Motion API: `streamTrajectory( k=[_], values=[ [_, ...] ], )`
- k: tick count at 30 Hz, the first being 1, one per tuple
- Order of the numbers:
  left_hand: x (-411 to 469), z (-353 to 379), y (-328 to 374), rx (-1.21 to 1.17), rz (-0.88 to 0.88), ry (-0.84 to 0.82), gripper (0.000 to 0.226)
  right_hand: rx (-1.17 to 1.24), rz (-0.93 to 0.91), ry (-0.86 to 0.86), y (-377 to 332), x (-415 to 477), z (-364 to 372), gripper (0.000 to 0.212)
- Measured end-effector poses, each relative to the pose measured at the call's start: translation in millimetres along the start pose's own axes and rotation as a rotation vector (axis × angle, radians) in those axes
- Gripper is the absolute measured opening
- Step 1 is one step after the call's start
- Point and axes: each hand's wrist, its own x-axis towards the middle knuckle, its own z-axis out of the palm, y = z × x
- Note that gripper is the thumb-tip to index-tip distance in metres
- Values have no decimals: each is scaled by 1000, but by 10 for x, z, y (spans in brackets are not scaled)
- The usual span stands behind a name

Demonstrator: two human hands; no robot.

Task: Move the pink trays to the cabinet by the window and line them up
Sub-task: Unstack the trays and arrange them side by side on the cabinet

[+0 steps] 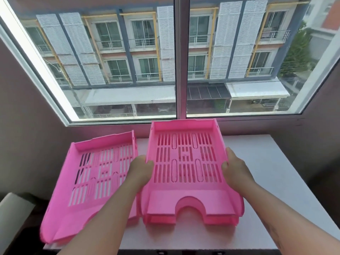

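Two pink slotted letter trays are over the white cabinet top [257,162] under the window. The right pink tray [185,201] is in both my hands: my left hand [141,172] grips its left wall, my right hand [234,167] its right wall. It looks slightly raised, its notched front toward me. The left pink tray [88,181] lies angled, its left side overhanging the cabinet's left edge, close beside the held tray. My left forearm crosses over its right front corner.
The window sill and glass [181,70] run right behind the cabinet. Purple-grey walls close in on both sides. A white object [12,218] stands low at the left, beside the cabinet. Bare cabinet top lies to the right of the held tray.
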Motion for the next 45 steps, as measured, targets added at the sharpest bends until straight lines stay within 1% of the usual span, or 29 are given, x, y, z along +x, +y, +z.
streamTrajectory(
  k=[2, 6, 9, 11, 14, 17, 19, 23, 25, 26, 28, 31, 35, 38, 41, 45],
  values=[
    [36, -35, 10, 2, 20, -5, 20, 14, -1, 23, -34, -11, 4, 35],
    [147, -105, 119, 61, 103, -4, 21, 102, 7, 56, -32, -88, -95, 39],
    [203, -54, 218, 76, 131, -42, 19, 129, 6, 110, 8, -169, -225, 38],
    [194, 46, 305, 56, 167, -79, 17, 131, 42, 148, 99, -224, -319, 38],
    [117, 266, 490, 69, 235, -144, 19, 122, 97, 213, 326, -315, -506, 41],
    [22, 560, 714, 75, 297, -187, 25, 99, 123, 280, 564, -373, -800, 38],
    [-34, 784, 883, 88, 337, -204, 24, 73, 145, 316, 757, -364, -1020, 42],
    [-208, 1246, 1223, 79, 337, -249, 26, 65, 175, 347, 1153, -342, -1407, 41],
    [-312, 1474, 1337, 66, 299, -255, 17, 87, 160, 336, 1331, -327, -1569, 45],
    [-368, 1578, 1384, 67, 283, -250, 22, 104, 147, 323, 1426, -308, -1635, 47],
    [-430, 1786, 1431, 111, 252, -241, 38, 135, 128, 301, 1610, -245, -1736, 50],
    [-481, 2043, 1434, 173, 227, -221, 41, 158, 115, 258, 1863, -99, -1795, 53],
    [-565, 2238, 1351, 228, 170, -218, 52, 230, 102, 177, 2105, 49, -1737, 57],
    [-623, 2265, 1302, 161, 179, -190, 56, 299, 111, 124, 2199, 124, -1669, 59],
    [-651, 2234, 1207, 19, 201, -136, 63, 304, 90, 88, 2227, 184, -1590, 60],
    [-671, 2121, 995, -58, 207, -74, 53, 289, 74, 59, 2230, 314, -1531, 57]
  ],
)
